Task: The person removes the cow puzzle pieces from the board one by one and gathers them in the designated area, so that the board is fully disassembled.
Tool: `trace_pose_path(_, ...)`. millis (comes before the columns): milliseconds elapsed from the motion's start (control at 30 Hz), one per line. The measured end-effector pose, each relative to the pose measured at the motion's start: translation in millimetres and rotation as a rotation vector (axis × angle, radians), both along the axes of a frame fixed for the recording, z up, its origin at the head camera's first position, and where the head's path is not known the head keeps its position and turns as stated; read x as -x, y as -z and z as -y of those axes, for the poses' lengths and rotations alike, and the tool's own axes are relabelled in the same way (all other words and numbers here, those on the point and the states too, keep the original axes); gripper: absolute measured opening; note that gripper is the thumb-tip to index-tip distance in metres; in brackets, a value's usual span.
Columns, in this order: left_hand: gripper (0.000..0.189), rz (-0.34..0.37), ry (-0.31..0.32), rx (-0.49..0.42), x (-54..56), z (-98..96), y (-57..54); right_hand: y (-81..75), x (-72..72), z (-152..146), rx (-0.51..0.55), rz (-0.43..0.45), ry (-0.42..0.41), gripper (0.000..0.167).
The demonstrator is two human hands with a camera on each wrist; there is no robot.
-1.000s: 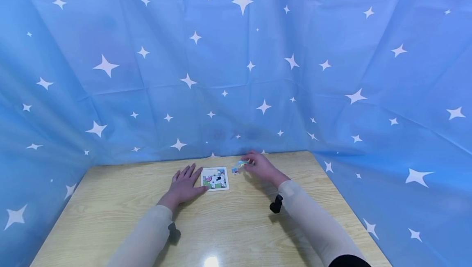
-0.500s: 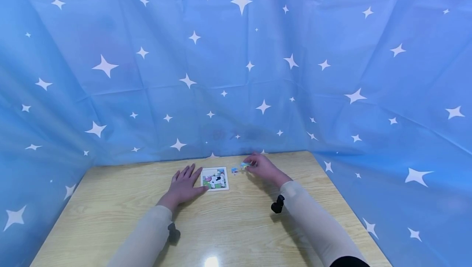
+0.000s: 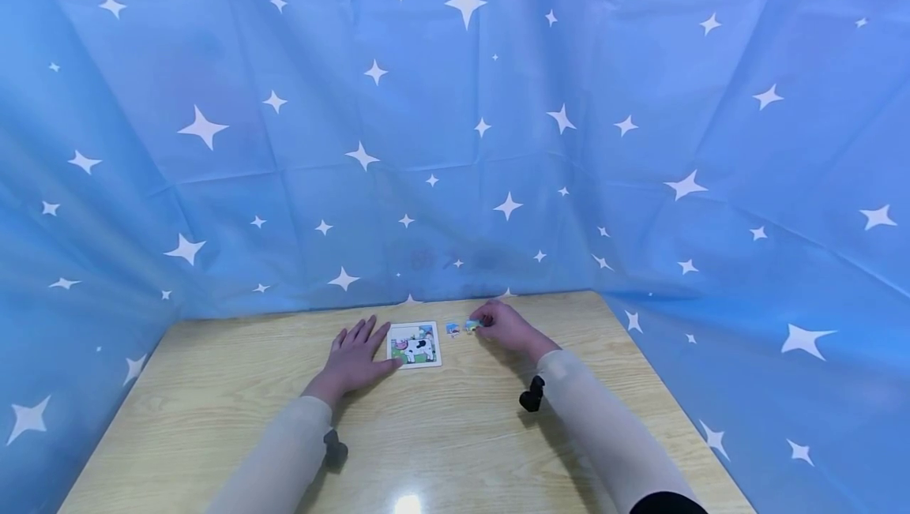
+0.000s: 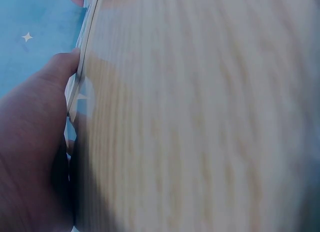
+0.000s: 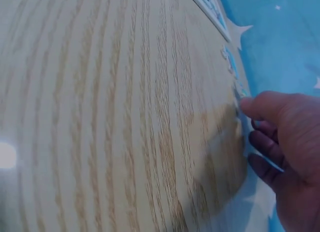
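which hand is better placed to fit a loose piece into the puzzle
Probably the right hand: it touches a small blue, green and yellow jigsaw piece. The left hand rests on the left edge of the square, white-framed cow puzzle, away from that piece.

In the lower middle of the head view, the bare left hand (image 3: 358, 358) hides the bottom left corner of the square white-framed cow picture (image 3: 418, 350). The bare right hand (image 3: 509, 326) covers some of a little blue-and-yellow puzzle piece (image 3: 471, 326), its drawing too tiny to tell. The pale wooden table (image 4: 200, 117) looks blurry at the left wrist view's right side.
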State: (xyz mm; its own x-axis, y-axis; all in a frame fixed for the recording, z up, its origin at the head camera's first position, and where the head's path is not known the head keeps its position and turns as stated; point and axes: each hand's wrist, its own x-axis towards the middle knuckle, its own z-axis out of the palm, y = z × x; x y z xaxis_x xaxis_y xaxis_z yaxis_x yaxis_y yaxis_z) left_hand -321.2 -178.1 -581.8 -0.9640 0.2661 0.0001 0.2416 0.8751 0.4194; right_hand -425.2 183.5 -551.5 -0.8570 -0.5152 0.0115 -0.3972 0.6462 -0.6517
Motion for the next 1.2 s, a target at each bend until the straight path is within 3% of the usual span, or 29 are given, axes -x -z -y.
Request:
trace_pose_path(300, 0.098, -0.031, 0.007, -0.039, 8.1, 4.4, 16.0, 4.3, 4.7, -1, -0.030, -0.009, 0.004, 0.020)
trace_pose_path(533, 0.099, -0.036, 0.011, -0.058, 4.8, 3.0, 10.1, 7.6, 5.9, -1, -0.001, 0.012, 0.001, 0.020)
trace_pose_path(1033, 0.098, -0.026, 0.008, -0.046, 9.4, 6.7, 17.3, 7.4, 6.1, -5, 0.011, 0.059, -0.017, 0.027)
trace_pose_path(1200, 0.093, -0.010, -0.002, -0.034, 3.1, 2.8, 6.6, 5.2, 5.0, -5, 0.010, 0.061, -0.014, 0.026)
